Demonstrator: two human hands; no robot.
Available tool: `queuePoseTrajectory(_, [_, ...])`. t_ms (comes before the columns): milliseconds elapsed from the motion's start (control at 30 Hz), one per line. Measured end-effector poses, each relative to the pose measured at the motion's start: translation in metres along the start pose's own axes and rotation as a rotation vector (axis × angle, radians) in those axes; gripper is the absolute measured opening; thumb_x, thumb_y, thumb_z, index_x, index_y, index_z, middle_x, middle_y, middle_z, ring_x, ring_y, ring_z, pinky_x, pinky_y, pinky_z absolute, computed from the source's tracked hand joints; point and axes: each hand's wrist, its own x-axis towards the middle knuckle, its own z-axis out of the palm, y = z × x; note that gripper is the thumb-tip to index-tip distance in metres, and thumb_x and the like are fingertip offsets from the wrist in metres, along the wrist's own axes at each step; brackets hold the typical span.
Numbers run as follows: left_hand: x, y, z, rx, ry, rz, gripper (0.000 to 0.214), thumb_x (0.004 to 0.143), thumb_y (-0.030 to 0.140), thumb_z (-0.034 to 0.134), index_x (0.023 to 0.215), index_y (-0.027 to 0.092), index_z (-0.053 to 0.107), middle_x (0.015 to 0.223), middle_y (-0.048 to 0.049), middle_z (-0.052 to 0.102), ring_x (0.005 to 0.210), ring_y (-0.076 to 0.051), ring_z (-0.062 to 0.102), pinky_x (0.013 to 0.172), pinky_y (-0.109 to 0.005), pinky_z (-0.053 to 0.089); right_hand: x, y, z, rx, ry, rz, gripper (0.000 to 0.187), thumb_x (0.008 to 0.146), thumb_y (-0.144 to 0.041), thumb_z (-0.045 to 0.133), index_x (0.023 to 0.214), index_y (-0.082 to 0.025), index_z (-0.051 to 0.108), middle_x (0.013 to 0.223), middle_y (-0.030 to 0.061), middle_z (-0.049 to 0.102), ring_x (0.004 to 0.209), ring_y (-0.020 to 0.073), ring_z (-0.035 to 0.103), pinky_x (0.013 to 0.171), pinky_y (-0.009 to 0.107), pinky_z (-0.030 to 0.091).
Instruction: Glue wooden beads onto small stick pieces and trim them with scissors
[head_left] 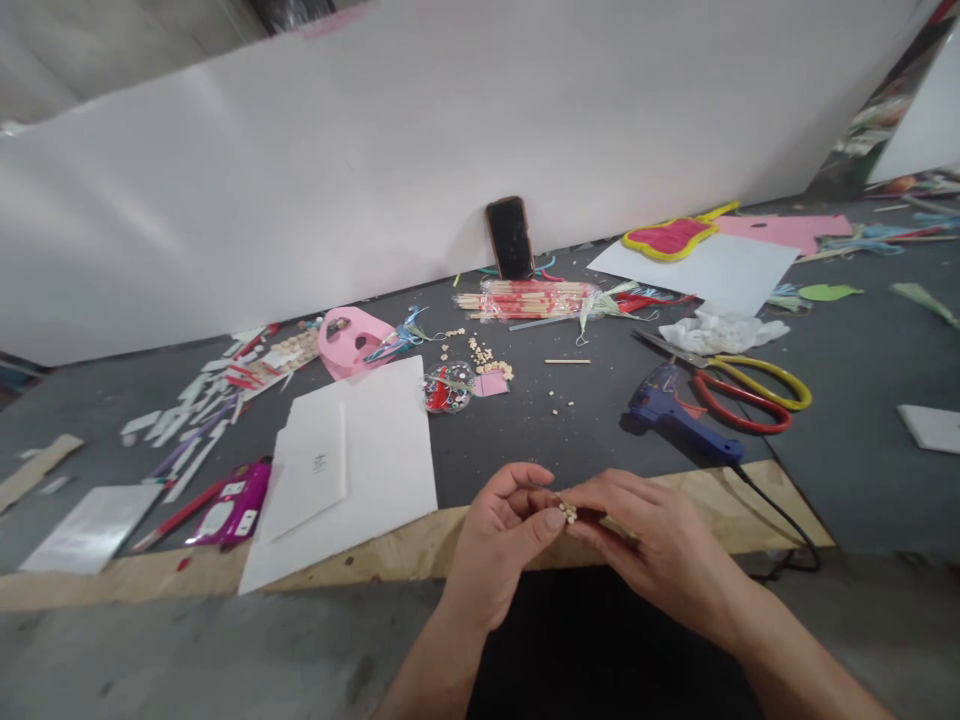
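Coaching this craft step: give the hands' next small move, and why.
Probably free the right hand and reach for the blue glue gun: both hands pinch a small cluster of pale beads, the left hand could hold it alone, and the gun lies close by.

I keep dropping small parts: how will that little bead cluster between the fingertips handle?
The bead cluster looks tiny, pinched between left hand and right hand, so probably light and easily fumbled. Loose beads lie scattered over the table, so dropped ones would likely roll away.
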Motion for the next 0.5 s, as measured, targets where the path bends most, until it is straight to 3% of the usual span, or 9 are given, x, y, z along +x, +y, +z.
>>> queuePoseTrajectory(500, [-0.0012, -0.0011, -0.0008, 0.022, -0.045, -0.013, 0.034, 0.072, 0.017, 0.074, 0.102, 0.018, 0.057, 0.079, -0.0006, 0.065, 0.075, -0.009, 0.059, 0.072, -0.021, 0.044, -0.0014, 0.0015, 0.0042, -0.121, 0.048, -0.063, 0.014, 0.087, -0.015, 0.053, 0.097, -0.021, 0.061, 0.082, 0.0028, 0.067, 0.073, 0.0143, 0.06, 0.065, 0.026, 0.049])
